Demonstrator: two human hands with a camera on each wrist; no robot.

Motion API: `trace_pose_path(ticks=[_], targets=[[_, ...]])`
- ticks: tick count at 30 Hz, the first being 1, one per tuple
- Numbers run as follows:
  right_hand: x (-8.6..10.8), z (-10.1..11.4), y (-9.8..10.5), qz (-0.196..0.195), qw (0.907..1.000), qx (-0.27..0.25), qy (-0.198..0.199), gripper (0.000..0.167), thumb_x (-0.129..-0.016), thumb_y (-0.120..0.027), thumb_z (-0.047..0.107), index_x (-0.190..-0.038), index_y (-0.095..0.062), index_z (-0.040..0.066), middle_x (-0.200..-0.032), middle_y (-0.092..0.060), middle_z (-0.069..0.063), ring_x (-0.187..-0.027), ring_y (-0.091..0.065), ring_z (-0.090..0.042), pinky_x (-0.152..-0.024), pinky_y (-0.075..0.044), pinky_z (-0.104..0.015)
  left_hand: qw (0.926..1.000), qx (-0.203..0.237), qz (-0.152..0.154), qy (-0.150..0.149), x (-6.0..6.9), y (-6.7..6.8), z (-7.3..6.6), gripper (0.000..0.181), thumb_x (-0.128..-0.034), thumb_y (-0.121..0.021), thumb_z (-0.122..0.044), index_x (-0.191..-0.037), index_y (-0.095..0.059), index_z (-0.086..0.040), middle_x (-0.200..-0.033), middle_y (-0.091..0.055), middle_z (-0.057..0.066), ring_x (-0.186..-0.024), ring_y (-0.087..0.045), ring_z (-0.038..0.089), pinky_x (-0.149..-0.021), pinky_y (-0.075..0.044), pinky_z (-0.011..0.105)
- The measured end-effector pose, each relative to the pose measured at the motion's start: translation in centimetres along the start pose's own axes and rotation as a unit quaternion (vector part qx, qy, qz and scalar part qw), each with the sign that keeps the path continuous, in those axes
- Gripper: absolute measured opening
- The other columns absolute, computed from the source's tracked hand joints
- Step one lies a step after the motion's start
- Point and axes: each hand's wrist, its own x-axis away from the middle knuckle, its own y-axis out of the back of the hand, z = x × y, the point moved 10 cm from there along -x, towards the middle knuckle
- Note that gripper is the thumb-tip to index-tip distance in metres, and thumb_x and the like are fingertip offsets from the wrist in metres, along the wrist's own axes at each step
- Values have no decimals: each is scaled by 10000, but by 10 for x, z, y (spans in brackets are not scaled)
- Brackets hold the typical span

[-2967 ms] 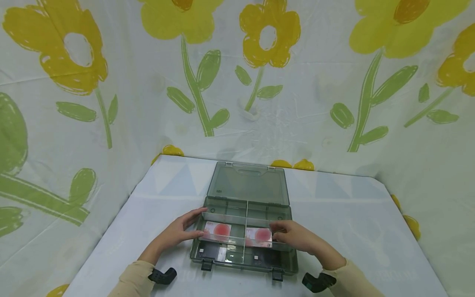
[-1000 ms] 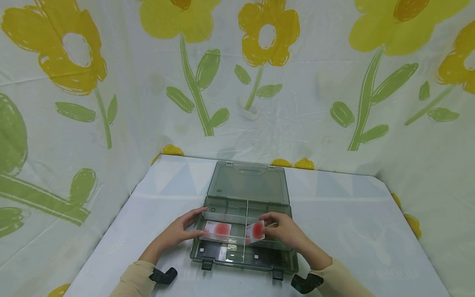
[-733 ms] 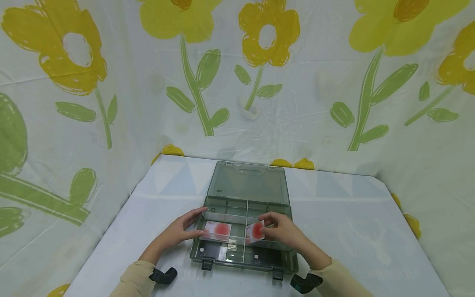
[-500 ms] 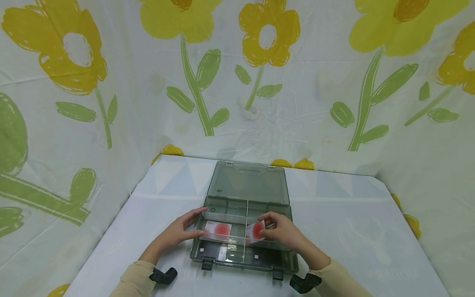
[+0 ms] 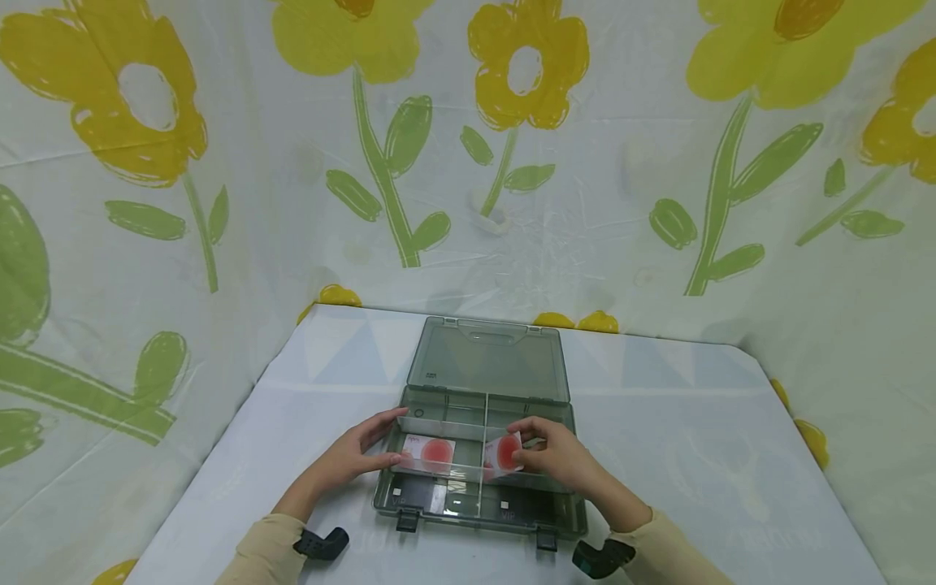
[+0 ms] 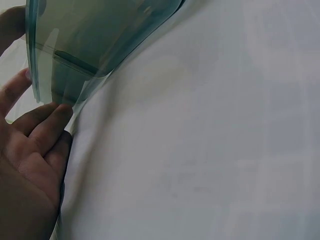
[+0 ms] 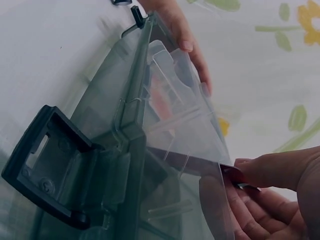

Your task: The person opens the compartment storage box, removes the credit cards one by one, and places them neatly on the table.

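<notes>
An olive see-through storage box (image 5: 488, 357) stands with its lid folded back. Across its middle sits a clear divided tray (image 5: 465, 471). A white card with a red circle (image 5: 431, 452) lies in the tray's left compartment. In the right compartment, my right hand (image 5: 559, 455) pinches a similar card (image 5: 500, 455) at its right edge, tilted up; the right wrist view shows thumb and fingers on it. My left hand (image 5: 357, 451) rests its spread fingertips against the tray's left end, and other fingers touch the box's side in the left wrist view.
Dark cards marked VIP (image 5: 528, 505) lie in the box's front section. Two black latches (image 5: 547, 540) stick out at its front edge. The box stands on a white table (image 5: 695, 455) before a flowered cloth wall (image 5: 585, 203). Black bands (image 5: 603, 558) sit on both wrists.
Over three seconds my right hand has moved left and pinched the right card, which has come up tilted from lying flat. My left hand stays put.
</notes>
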Motion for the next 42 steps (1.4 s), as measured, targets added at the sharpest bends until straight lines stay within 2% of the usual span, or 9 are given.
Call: trace_pose_path(ticks=[8,18,31,42], targets=[[-1,-2,3,-50,9999,10,116,401,-954,-714,104,-1320,-605,-17,-1144,-638,-136,-882,-710,-221,-749,-641,-354,10000,-69,-29,40,0,0,0,733,-933,-765,-239,-1565,-403,-162,-1619,-359,118,-1497,-288,397,-1202,-262,505],[0,-3,8,-47,9997,-175,176,446,-979,-689,124,-1375,-558,-35,-1250,-624,-181,-823,-730,-252,-735,-644,-369,10000,-23,-33,36,0,0,0,736,-931,-767,-237,-1567,-401,-174,-1623,-353,117,-1500,-282,391,-1209,-262,465],[3,-5,13,-123,9991,-353,191,442,-975,-675,86,-1372,-546,-58,-1195,-629,-167,-763,-721,-259,-666,-643,-355,10000,-21,-28,-10,0,0,1,731,-933,-764,-229,-1567,-403,-175,-1621,-358,113,-1499,-286,391,-1210,-272,453],[9,-5,19,-140,9989,-383,250,418,-979,-674,92,-1359,-560,-39,-1185,-587,-179,-762,-700,-259,-669,-641,-355,10000,-59,-61,52,1,0,1,736,-931,-766,-234,-1567,-402,-171,-1624,-351,120,-1502,-280,389,-1216,-272,432]])
